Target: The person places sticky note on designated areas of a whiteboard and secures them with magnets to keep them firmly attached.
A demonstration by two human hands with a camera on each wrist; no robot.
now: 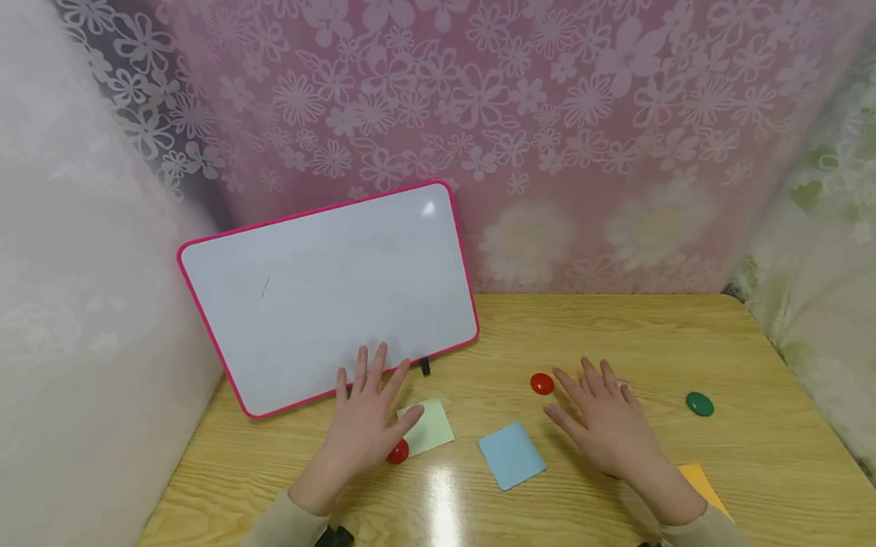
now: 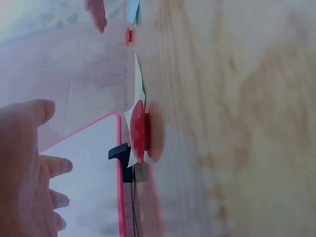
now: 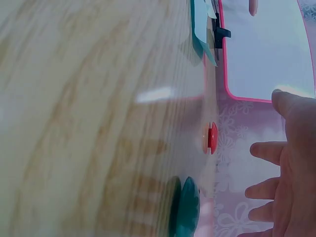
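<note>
My left hand is spread flat with straight fingers, holding nothing, just in front of the pink-framed whiteboard. A red magnet and a green sticky note lie beside its thumb. My right hand is also spread and holds nothing. A second red magnet lies just left of its fingers. In the left wrist view my hand is off the table surface, apart from the red magnet. The right wrist view shows my fingers apart from the red magnet.
A blue sticky note lies between my hands. There is a green magnet to the right and an orange note by my right forearm. The whiteboard leans against the flowered wall, with a black clip at its lower edge. Curtained walls enclose the wooden table.
</note>
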